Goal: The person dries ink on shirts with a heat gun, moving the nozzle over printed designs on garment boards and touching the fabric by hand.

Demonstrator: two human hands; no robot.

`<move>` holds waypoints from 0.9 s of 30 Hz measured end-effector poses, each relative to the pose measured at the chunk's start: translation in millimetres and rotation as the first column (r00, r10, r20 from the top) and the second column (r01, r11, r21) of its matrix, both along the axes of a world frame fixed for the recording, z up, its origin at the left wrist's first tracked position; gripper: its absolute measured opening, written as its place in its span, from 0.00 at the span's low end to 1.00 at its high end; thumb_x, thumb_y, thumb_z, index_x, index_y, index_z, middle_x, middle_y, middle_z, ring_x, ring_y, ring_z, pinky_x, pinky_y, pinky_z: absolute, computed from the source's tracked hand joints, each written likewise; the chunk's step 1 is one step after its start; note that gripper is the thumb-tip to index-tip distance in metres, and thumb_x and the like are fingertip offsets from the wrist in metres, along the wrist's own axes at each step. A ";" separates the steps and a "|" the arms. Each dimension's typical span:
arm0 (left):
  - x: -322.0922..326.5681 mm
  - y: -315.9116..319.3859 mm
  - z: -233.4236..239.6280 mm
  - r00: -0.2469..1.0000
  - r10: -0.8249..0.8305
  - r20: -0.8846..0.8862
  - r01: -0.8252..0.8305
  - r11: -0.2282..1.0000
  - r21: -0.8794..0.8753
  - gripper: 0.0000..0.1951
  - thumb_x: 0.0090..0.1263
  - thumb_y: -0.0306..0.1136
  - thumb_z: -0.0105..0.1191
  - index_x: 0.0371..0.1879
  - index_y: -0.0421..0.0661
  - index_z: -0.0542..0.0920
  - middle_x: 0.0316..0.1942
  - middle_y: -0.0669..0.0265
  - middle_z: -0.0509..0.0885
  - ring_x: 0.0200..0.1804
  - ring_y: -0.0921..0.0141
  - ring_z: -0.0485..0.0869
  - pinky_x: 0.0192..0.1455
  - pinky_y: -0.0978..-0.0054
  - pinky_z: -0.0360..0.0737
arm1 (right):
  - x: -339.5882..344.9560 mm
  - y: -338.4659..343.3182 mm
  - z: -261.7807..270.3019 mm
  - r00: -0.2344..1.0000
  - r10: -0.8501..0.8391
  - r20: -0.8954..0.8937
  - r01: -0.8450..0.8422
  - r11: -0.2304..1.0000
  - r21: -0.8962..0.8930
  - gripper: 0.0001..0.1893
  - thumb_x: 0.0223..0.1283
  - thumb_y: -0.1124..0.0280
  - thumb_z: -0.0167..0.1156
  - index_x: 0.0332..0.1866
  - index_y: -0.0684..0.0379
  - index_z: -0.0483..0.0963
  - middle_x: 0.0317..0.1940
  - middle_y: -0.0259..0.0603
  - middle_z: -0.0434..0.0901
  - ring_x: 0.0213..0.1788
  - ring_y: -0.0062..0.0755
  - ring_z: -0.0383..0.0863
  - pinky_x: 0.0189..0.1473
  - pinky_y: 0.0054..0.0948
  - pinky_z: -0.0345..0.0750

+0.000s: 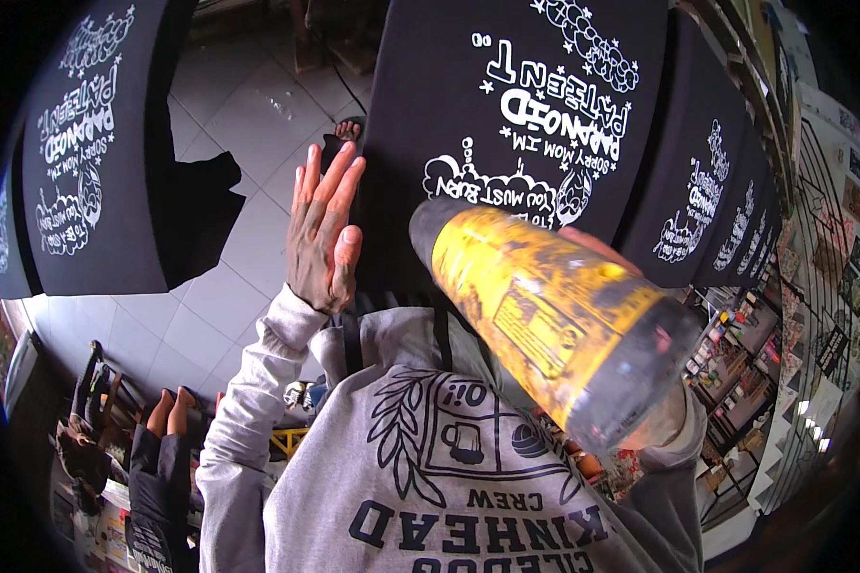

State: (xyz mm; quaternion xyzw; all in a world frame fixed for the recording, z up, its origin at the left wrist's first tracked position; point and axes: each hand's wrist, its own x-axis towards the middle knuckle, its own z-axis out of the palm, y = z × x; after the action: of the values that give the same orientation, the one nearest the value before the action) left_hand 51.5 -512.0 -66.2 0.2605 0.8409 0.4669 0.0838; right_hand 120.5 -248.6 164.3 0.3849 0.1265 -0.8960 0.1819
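Observation:
My right hand (656, 428) grips a worn yellow-and-black heat gun (537, 308), which hides most of that hand. The tool is slightly blurred, and its narrow black end points up and left, over the lower edge of a print. Beneath it lies a black shirt (430, 86), spread flat and printed with white lettering and cartoon clouds. My left hand (322, 243) is raised beside the shirt's left edge, empty, fingers extended and thumb apart. Whether it touches the fabric I cannot tell.
Another black printed shirt (100, 165) lies flat across the aisle, one sleeve hanging. More printed shirts (695, 193) line up at right. Grey floor tiles (222, 107) separate the rows; a foot (349, 129) stands there. A person's legs (165, 451) show lower left. Cluttered shelves (745, 358) stand right.

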 end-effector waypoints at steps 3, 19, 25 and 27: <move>-0.8 5.0 9.6 0.998 -0.045 -0.036 0.044 0.998 -0.036 0.32 0.86 0.49 0.35 0.82 0.43 0.68 0.85 0.54 0.65 0.89 0.47 0.52 0.89 0.43 0.46 | -2.1 8.0 4.6 0.998 -0.064 0.029 0.066 0.994 -0.089 0.33 0.81 0.66 0.58 0.85 0.58 0.56 0.77 0.52 0.70 0.75 0.46 0.77 0.77 0.46 0.78; -21.4 46.8 29.6 0.891 -0.435 -0.131 0.349 0.840 -0.415 0.39 0.72 0.43 0.49 0.85 0.48 0.64 0.89 0.64 0.59 0.91 0.50 0.45 0.90 0.41 0.36 | 34.5 16.4 12.7 0.989 0.146 -0.010 -0.131 0.914 0.383 0.41 0.78 0.44 0.59 0.87 0.50 0.53 0.80 0.51 0.66 0.76 0.55 0.75 0.74 0.61 0.80; -19.3 49.3 27.9 0.875 -0.463 -0.143 0.358 0.816 -0.455 0.39 0.77 0.48 0.49 0.86 0.46 0.61 0.89 0.63 0.58 0.91 0.52 0.45 0.90 0.41 0.36 | 29.0 26.4 15.4 0.984 0.155 0.083 -0.176 0.837 0.519 0.47 0.74 0.41 0.63 0.89 0.47 0.48 0.81 0.52 0.64 0.76 0.56 0.75 0.73 0.58 0.81; -19.3 51.5 27.9 0.867 -0.479 -0.135 0.374 0.807 -0.458 0.39 0.77 0.48 0.49 0.86 0.46 0.61 0.89 0.62 0.57 0.91 0.52 0.46 0.90 0.41 0.36 | 34.1 24.0 19.0 0.982 0.137 0.133 -0.185 0.856 0.482 0.50 0.71 0.38 0.64 0.89 0.49 0.49 0.81 0.52 0.64 0.77 0.55 0.74 0.74 0.57 0.81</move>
State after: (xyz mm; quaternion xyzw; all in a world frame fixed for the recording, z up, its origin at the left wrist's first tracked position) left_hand 32.1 -460.5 -38.2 0.4753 0.8435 0.2096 0.1369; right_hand 154.7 -224.6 183.3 0.4484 0.3734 -0.7966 0.1579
